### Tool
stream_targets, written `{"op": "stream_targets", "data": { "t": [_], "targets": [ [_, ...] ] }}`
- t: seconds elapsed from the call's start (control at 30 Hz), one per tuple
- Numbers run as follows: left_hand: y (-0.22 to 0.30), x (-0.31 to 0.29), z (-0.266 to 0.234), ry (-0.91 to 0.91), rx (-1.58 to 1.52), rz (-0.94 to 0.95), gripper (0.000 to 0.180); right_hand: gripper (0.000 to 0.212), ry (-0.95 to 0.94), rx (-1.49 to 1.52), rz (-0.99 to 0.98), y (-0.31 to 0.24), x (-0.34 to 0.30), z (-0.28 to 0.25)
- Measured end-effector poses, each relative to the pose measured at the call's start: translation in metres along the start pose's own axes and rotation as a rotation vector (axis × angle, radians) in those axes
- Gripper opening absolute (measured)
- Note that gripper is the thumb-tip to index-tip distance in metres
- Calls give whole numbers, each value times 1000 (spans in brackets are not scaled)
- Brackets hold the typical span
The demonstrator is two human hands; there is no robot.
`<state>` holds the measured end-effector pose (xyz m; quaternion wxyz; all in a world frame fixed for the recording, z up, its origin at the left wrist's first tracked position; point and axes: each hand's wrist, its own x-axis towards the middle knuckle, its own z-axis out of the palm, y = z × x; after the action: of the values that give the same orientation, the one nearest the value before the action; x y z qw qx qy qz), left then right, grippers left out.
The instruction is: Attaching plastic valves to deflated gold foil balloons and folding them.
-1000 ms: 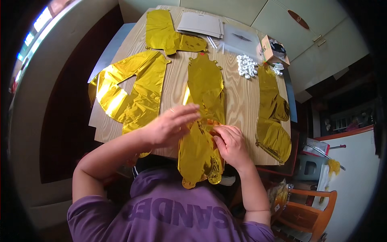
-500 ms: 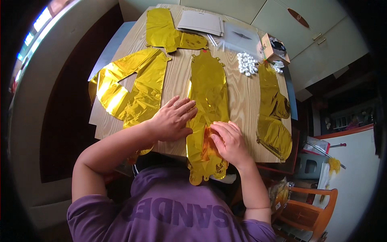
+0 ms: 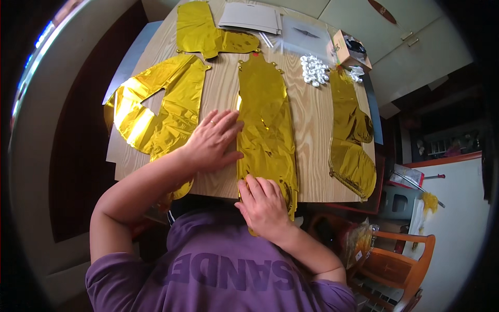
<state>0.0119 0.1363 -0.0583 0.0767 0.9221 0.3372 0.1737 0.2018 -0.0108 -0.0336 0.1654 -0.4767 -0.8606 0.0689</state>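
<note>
A long, flat gold foil balloon (image 3: 264, 125) lies lengthwise in front of me, its near end hanging past the table edge. My left hand (image 3: 214, 139) rests with fingers outstretched beside it, the fingertips on its left edge. Lower down, my right hand (image 3: 264, 205) lies across the near part of the same balloon, its fingers spread over the foil and holding nothing. To the left is another gold foil balloon (image 3: 182, 104), angular with an opening in it. An L-shaped gold foil balloon (image 3: 195, 31) lies at the far left, and a further gold foil balloon (image 3: 351, 140) at the right.
A pile of small white pieces (image 3: 314, 70) sits on the wooden table (image 3: 314, 151) near an open cardboard box (image 3: 349, 50). Grey sheets (image 3: 251, 17) and a clear plastic sheet (image 3: 305, 37) lie at the back. A wooden chair (image 3: 397, 260) stands at the lower right.
My right hand has moved left across the near part of the balloon. The orange-tinted crease there no longer shows. The left hand stays by the edge. The whole view has shifted slightly.
</note>
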Motion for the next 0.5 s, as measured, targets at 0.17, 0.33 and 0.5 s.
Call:
{"op": "stream_targets", "data": {
  "t": [0.17, 0.33, 0.5],
  "targets": [
    [3, 17, 0, 75, 46, 22, 70, 57, 23, -51, 107, -3, -2, 2],
    [10, 19, 2, 72, 33, 10, 66, 54, 46, -32, 160, -1, -2, 1],
    [11, 10, -4, 88, -34, 86, 60, 47, 95, 71, 183, 12, -6, -13]
  ]
}}
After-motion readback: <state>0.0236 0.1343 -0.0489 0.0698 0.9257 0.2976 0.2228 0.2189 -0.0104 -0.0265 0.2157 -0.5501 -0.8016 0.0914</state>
